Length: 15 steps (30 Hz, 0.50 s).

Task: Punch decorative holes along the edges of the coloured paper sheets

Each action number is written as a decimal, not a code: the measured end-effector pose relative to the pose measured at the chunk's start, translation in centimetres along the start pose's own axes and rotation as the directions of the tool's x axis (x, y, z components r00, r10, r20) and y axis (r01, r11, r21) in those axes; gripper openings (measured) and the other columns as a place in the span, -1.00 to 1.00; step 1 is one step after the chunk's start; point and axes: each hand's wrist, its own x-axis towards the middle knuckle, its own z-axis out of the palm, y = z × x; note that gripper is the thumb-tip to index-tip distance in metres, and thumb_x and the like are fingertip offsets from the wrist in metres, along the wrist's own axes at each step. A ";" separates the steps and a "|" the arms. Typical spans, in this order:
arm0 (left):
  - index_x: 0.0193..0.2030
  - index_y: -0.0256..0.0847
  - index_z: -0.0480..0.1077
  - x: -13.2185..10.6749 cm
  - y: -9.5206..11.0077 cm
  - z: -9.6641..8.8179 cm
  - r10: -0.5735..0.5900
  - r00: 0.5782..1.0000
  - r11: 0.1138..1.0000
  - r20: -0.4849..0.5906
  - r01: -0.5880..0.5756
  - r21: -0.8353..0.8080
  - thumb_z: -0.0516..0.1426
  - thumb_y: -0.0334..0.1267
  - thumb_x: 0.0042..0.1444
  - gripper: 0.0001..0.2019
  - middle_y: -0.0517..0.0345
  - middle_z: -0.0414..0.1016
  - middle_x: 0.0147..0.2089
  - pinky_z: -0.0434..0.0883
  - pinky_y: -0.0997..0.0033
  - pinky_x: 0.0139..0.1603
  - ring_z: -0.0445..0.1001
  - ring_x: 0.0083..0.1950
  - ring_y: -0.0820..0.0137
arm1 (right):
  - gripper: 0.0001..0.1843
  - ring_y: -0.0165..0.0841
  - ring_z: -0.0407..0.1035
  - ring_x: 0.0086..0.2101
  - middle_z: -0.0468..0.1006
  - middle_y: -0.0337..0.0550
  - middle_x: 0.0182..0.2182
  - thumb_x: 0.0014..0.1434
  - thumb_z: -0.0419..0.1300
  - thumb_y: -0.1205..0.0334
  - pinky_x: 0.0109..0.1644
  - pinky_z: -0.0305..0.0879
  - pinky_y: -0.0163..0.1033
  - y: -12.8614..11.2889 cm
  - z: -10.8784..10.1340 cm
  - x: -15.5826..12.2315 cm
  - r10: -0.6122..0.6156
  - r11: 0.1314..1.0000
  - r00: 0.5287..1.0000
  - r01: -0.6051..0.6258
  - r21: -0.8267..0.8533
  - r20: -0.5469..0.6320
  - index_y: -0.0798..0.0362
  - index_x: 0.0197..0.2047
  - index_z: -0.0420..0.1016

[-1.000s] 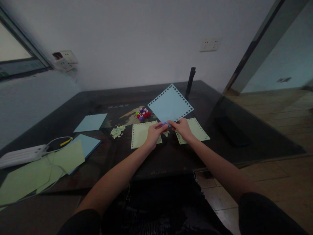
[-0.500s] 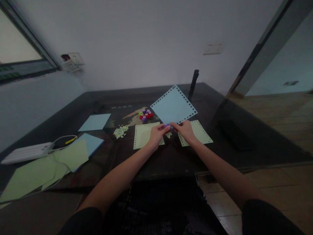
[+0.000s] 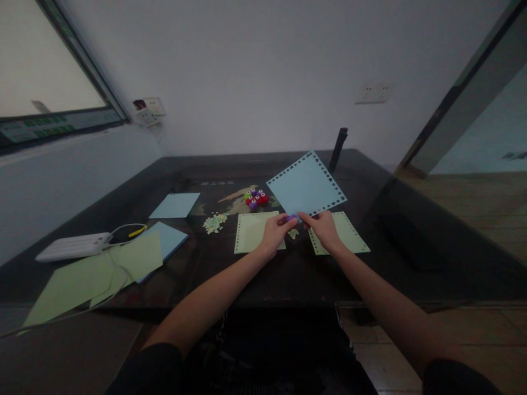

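A light-blue sheet of paper with punched holes along its edges is held up at a slant, one corner towards me. My left hand is closed on a small purple paper punch at that near corner. The fingers of my right hand pinch the sheet's edge just beside the punch. Under my hands lie two pale-green sheets with holes round their borders, a left one and a right one. Between them is a little heap of punched paper bits.
Several coloured punches cluster behind the left green sheet, near a bigger confetti pile. To the left are a blue sheet, stacked green paper and a white power strip with a cable. A black upright object stands at the back.
The whole scene sits further right in view as the camera turned slightly left. Both hands keep their hold on the blue sheet and the punch at its near corner.
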 end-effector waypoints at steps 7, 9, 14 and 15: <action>-0.24 -0.31 0.53 0.0 0.2 0.0 0.029 1.000 0.999 0.002 -0.029 0.045 0.31 -0.12 -0.14 -0.66 0.05 0.59 -0.26 0.37 0.34 -0.12 0.49 -0.25 0.33 | -0.57 -0.39 0.28 -0.67 0.40 -0.17 -0.74 -0.13 0.30 -0.09 -0.57 0.21 -0.30 -0.5 0.1 -0.1 -0.008 1.000 1.000 0.008 -0.021 0.004 0.11 -0.65 0.37; -0.24 -0.32 0.53 0.0 0.3 0.0 0.039 0.999 0.998 -0.001 -0.039 0.050 0.30 -0.14 -0.13 -0.67 0.05 0.59 -0.26 0.37 0.34 -0.13 0.49 -0.25 0.33 | -0.58 -0.40 0.27 -0.67 0.40 -0.18 -0.74 -0.14 0.30 -0.09 -0.57 0.21 -0.31 -0.6 0.1 -0.2 -0.012 1.000 1.000 0.013 -0.024 0.004 0.11 -0.66 0.37; -0.25 -0.31 0.54 -0.1 0.4 0.2 0.033 0.999 0.998 -0.009 -0.033 0.051 0.29 -0.15 -0.11 -0.69 0.05 0.59 -0.27 0.37 0.33 -0.10 0.50 -0.24 0.33 | -0.59 -0.40 0.29 -0.66 0.41 -0.17 -0.74 -0.11 0.29 -0.06 -0.57 0.21 -0.32 -0.9 0.0 -0.3 -0.022 0.999 1.000 0.022 -0.041 0.000 0.11 -0.66 0.37; -0.25 -0.31 0.54 -0.1 0.5 0.2 0.028 1.000 0.998 -0.010 -0.028 0.049 0.29 -0.15 -0.11 -0.69 0.05 0.59 -0.27 0.37 0.33 -0.11 0.50 -0.24 0.33 | -0.59 -0.40 0.29 -0.66 0.41 -0.16 -0.73 -0.11 0.29 -0.06 -0.56 0.21 -0.32 -0.9 0.0 -0.4 -0.025 0.999 1.000 0.025 -0.044 0.006 0.11 -0.66 0.37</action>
